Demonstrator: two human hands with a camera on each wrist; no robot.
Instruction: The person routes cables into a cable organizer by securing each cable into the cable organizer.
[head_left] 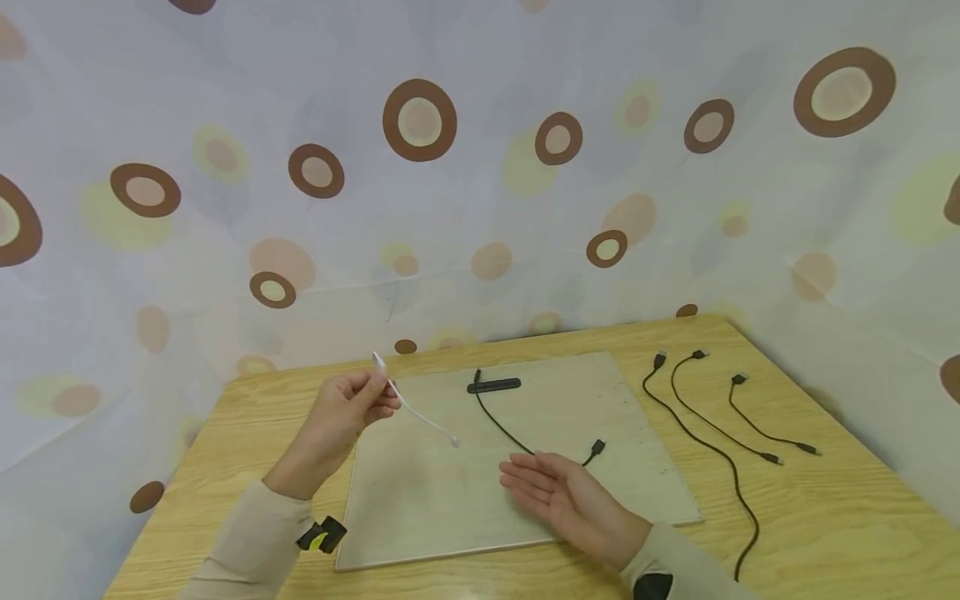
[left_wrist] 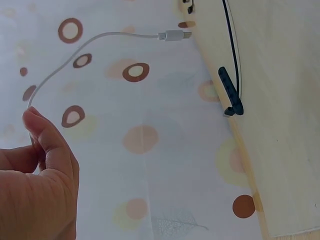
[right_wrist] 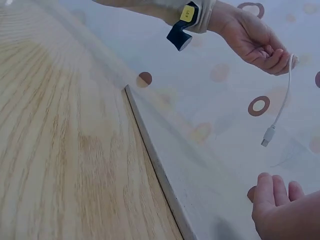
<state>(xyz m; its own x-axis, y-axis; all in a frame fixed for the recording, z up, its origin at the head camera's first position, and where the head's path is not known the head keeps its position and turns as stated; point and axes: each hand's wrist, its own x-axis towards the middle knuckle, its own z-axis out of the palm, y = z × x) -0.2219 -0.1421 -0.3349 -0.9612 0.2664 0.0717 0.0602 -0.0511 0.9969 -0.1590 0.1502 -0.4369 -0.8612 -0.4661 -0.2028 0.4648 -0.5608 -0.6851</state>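
My left hand (head_left: 341, 421) pinches a short white USB cable (head_left: 420, 414) near one end, above the left part of the pale board (head_left: 435, 508). The cable's other end hangs free, and its USB plug (left_wrist: 175, 35) shows in the left wrist view. My right hand (head_left: 570, 504), fingers extended and holding nothing, hovers over the board's front right part. Just beyond its fingertips runs a black cable (head_left: 501, 425), whose far end sits at a black slotted cable holder (head_left: 506, 385). That cable's plug (head_left: 597, 447) lies to the right of the hand.
On the wooden table (head_left: 847, 517) right of the board lie a long black cable (head_left: 705, 446) and two shorter ones, a middle cable (head_left: 708, 415) and a right cable (head_left: 757, 429). A spotted curtain (head_left: 480, 200) hangs behind and along the sides.
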